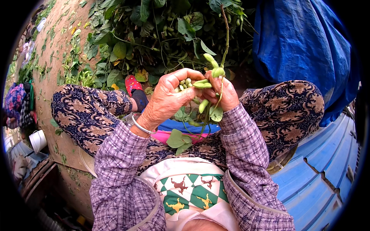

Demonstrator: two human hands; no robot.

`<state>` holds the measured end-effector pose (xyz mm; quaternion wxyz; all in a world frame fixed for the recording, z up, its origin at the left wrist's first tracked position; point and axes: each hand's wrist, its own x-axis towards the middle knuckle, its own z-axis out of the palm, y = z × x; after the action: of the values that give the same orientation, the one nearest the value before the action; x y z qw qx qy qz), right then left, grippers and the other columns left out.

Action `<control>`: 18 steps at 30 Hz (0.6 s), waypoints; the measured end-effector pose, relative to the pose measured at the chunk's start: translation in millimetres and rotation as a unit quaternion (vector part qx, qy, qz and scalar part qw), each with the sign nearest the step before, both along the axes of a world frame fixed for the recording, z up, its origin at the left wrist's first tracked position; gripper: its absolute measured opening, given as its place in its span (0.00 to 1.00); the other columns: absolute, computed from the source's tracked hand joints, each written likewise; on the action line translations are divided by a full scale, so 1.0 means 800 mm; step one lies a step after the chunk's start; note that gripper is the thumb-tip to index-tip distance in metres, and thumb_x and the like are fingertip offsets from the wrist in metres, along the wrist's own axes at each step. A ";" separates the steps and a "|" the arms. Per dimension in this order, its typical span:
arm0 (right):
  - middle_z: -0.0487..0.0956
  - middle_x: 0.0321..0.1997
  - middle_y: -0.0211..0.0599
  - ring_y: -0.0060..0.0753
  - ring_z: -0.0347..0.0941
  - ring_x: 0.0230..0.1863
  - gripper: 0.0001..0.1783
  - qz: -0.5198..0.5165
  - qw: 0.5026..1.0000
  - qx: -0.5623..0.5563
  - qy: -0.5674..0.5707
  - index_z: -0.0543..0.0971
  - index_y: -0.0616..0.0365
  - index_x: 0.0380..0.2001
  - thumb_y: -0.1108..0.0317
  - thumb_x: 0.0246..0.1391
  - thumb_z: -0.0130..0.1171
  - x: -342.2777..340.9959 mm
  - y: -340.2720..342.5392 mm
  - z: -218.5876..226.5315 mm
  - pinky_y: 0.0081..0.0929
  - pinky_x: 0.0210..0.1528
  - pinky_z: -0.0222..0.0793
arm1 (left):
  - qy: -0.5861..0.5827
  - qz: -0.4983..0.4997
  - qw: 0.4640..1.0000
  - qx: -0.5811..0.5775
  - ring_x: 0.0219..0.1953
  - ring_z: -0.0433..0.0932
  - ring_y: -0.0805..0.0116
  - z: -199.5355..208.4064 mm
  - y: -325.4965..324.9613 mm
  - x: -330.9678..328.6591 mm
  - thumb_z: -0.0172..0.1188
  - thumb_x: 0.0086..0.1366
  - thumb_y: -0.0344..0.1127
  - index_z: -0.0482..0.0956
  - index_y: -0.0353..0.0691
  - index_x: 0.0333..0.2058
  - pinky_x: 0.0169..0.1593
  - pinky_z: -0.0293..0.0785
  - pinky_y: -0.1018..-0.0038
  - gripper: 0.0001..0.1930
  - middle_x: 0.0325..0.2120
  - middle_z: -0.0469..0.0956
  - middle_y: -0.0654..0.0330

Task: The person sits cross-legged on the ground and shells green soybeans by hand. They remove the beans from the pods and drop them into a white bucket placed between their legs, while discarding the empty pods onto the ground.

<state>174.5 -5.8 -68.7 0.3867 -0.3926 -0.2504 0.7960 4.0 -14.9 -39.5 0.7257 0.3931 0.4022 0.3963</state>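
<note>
My left hand [173,90] is curled round several picked green bean pods [184,83], whose ends show between thumb and fingers. Its fingertips close on a flat green pod [202,84] beside my right hand. My right hand [226,93] grips a bean plant stem [224,34], which rises above the fist and hangs down below it. Plump pods [218,72] stay attached to the stem at the top of this hand. Under both hands dangle another pod [203,106] and a few leaves [176,139]. The right fingertips are partly hidden.
A large heap of leafy bean plants [154,34] lies ahead of my knees. Blue tarp [304,50] covers something at the right, above blue corrugated sheets [308,184]. At left, a white bucket [38,141] and another person [19,104] are on the leaf-strewn ground [58,46].
</note>
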 end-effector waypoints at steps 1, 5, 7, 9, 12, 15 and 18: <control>0.64 0.19 0.20 0.12 0.55 0.16 0.12 -0.008 1.000 0.010 0.003 0.70 0.56 0.34 0.59 0.55 0.51 -0.001 -0.001 0.001 0.11 0.17 0.50 | 0.001 0.011 1.000 0.000 0.17 0.57 0.88 0.000 -0.001 0.001 0.56 0.59 0.32 0.71 0.35 0.43 0.20 0.52 0.90 0.13 0.22 0.70 0.69; 0.68 0.19 0.23 0.13 0.61 0.18 0.14 -0.009 0.996 0.019 -0.083 0.72 0.59 0.34 0.59 0.55 0.51 -0.006 -0.002 0.015 0.12 0.18 0.56 | -0.009 0.047 0.998 -0.040 0.17 0.57 0.88 0.006 0.002 -0.006 0.55 0.59 0.30 0.72 0.35 0.40 0.20 0.53 0.89 0.10 0.20 0.70 0.68; 0.70 0.20 0.26 0.15 0.65 0.20 0.14 -0.020 0.992 0.040 -0.114 0.73 0.60 0.34 0.59 0.55 0.51 -0.006 -0.005 0.006 0.13 0.19 0.59 | -0.005 0.045 0.998 -0.045 0.16 0.57 0.87 0.007 0.004 -0.008 0.54 0.59 0.30 0.73 0.35 0.39 0.19 0.53 0.89 0.10 0.20 0.70 0.67; 0.71 0.19 0.28 0.18 0.67 0.18 0.15 0.033 0.993 0.021 -0.107 0.74 0.63 0.34 0.60 0.56 0.49 -0.004 -0.005 0.016 0.14 0.21 0.63 | -0.028 0.025 0.997 -0.062 0.16 0.57 0.87 0.006 0.007 -0.014 0.53 0.59 0.30 0.72 0.34 0.40 0.20 0.54 0.90 0.10 0.20 0.70 0.66; 0.71 0.18 0.28 0.17 0.66 0.18 0.16 0.100 0.990 0.031 -0.100 0.75 0.64 0.29 0.59 0.57 0.48 -0.002 -0.005 0.019 0.15 0.21 0.62 | -0.088 0.004 0.992 -0.088 0.16 0.57 0.87 -0.001 0.010 -0.020 0.53 0.60 0.31 0.72 0.33 0.40 0.21 0.54 0.90 0.11 0.21 0.71 0.65; 0.72 0.20 0.28 0.16 0.66 0.18 0.16 0.088 0.986 0.071 -0.121 0.75 0.63 0.29 0.59 0.56 0.49 -0.003 -0.006 0.013 0.14 0.21 0.62 | -0.139 0.004 0.983 -0.118 0.16 0.57 0.87 -0.008 0.011 -0.019 0.52 0.61 0.32 0.71 0.32 0.41 0.21 0.55 0.90 0.11 0.23 0.71 0.64; 0.72 0.22 0.25 0.14 0.65 0.19 0.14 0.045 0.984 0.083 -0.150 0.75 0.61 0.29 0.60 0.56 0.50 -0.009 -0.009 0.013 0.13 0.21 0.61 | -0.168 0.020 0.975 -0.147 0.17 0.58 0.87 -0.008 0.010 -0.014 0.51 0.61 0.31 0.72 0.32 0.40 0.21 0.56 0.90 0.11 0.24 0.72 0.65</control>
<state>167.5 -13.1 -58.1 0.3393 -0.4628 -0.3882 0.7211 -7.6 -7.2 -46.2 0.8247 0.2014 0.3366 0.4075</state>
